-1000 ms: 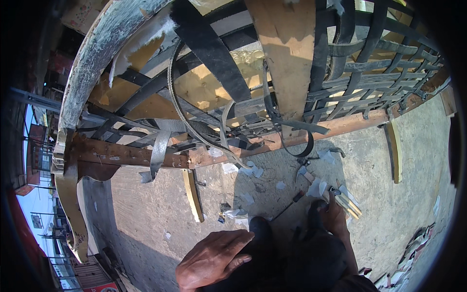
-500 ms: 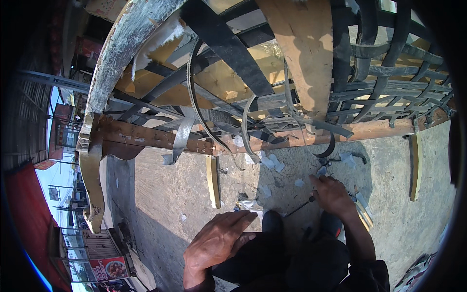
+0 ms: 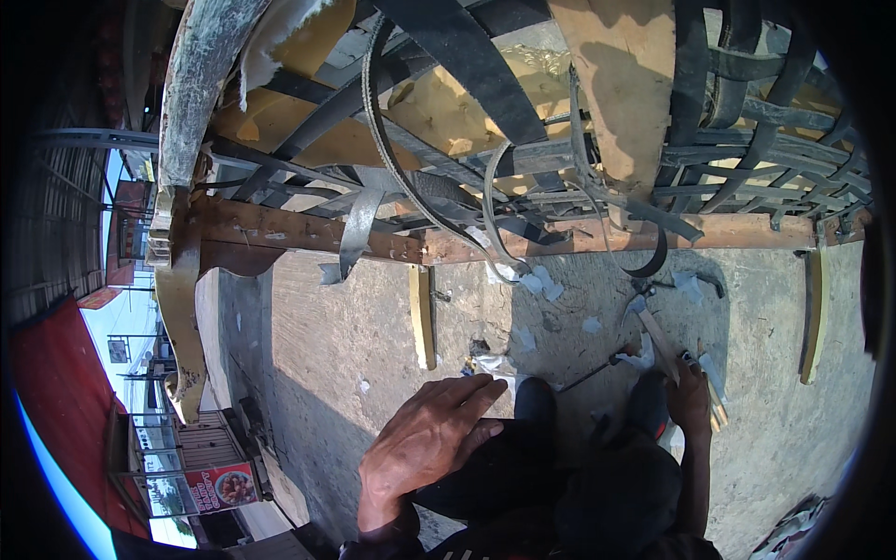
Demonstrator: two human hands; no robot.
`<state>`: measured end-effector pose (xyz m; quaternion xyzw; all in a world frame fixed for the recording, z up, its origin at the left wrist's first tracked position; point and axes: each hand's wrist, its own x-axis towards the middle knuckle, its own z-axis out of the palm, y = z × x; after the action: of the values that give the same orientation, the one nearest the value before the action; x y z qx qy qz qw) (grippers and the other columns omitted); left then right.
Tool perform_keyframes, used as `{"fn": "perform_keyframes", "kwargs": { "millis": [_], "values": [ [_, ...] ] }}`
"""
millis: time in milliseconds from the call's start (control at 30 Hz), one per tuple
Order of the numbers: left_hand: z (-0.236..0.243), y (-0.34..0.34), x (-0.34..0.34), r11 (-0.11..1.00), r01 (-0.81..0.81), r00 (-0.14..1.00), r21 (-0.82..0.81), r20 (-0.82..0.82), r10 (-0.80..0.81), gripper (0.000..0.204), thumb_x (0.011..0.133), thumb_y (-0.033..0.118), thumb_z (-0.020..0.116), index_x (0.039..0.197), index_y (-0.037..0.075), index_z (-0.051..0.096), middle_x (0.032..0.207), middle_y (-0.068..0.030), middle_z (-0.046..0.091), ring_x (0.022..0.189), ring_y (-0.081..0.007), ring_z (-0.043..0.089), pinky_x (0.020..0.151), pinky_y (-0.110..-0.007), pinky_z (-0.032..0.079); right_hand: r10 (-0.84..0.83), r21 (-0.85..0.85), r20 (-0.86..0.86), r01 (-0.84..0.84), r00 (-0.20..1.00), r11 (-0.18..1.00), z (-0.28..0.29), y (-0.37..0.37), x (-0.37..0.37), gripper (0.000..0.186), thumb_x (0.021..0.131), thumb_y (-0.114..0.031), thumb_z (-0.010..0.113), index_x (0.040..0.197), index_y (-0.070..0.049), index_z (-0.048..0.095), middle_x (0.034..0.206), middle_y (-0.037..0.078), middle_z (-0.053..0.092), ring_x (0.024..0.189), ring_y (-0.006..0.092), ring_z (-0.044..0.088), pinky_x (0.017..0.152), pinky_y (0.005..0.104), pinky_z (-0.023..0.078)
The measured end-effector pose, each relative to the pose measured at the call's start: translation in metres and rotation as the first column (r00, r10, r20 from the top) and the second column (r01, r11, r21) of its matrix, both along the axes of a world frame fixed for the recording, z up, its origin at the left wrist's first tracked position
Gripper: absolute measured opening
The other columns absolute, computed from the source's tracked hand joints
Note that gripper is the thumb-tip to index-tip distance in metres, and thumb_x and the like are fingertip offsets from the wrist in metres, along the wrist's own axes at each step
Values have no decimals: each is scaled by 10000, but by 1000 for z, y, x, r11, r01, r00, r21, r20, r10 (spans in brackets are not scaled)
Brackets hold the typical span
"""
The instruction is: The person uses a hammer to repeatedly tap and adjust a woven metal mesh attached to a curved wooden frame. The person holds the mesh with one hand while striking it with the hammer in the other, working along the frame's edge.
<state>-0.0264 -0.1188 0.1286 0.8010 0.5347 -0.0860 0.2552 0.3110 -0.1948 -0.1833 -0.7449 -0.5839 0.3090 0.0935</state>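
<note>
My right hand [image 3: 690,398] is low on the right, its fingers closed at the lower end of a hammer's [image 3: 658,338] pale wooden handle. The hammer's head points away from me, near the ground. Left of it a thin screwdriver-like tool [image 3: 590,374] with a dark shaft lies on the concrete. My left hand [image 3: 429,439] hovers over or rests on my left knee; I cannot tell which. Its fingers are stretched out, the thumb apart, with nothing in it. Ahead stands an overturned wooden furniture frame [image 3: 317,231] with woven black straps [image 3: 476,79], some hanging loose.
Wooden tool handles [image 3: 717,411] lie beside my right hand. White scraps [image 3: 541,283] litter the concrete ground [image 3: 327,345]. Yellowish wooden legs [image 3: 422,317] reach down from the frame. A curled loose strap [image 3: 378,121] hangs in front. Stalls with a red awning [image 3: 61,392] stand at left.
My right hand has left the screwdriver-like tool on the ground and moved right and nearer, onto the hammer's handle. The left hand keeps its pose. The view has shifted slightly.
</note>
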Motion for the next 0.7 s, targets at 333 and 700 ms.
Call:
{"fn": "perform_keyframes", "kwargs": {
  "millis": [333, 700],
  "values": [
    [-9, 0, -7, 1000, 18, 1000, -23, -13, -18, 514, 924, 261, 756, 1379, 72, 612, 1361, -152, 646, 1232, -364, 627, 1044, -441, 517, 87, -140, -182, -114, 979, 984, 8, 11, 9, 487, 896, -225, 722, 1330, -48, 587, 1145, 289, 670, 1073, 491, 656, 903, 570, 535],
    [-11, 10, -12, 999, 51, 998, -20, 39, -50, 464, 949, 281, 729, 1328, 30, 635, 1247, -208, 698, 1148, -386, 680, 986, -459, 537, 175, -132, -226, -208, 958, 969, 6, 15, -44, 414, 927, -264, 682, 1300, -90, 641, 1189, 235, 686, 1121, 447, 659, 969, 536, 528]
  ]
}}
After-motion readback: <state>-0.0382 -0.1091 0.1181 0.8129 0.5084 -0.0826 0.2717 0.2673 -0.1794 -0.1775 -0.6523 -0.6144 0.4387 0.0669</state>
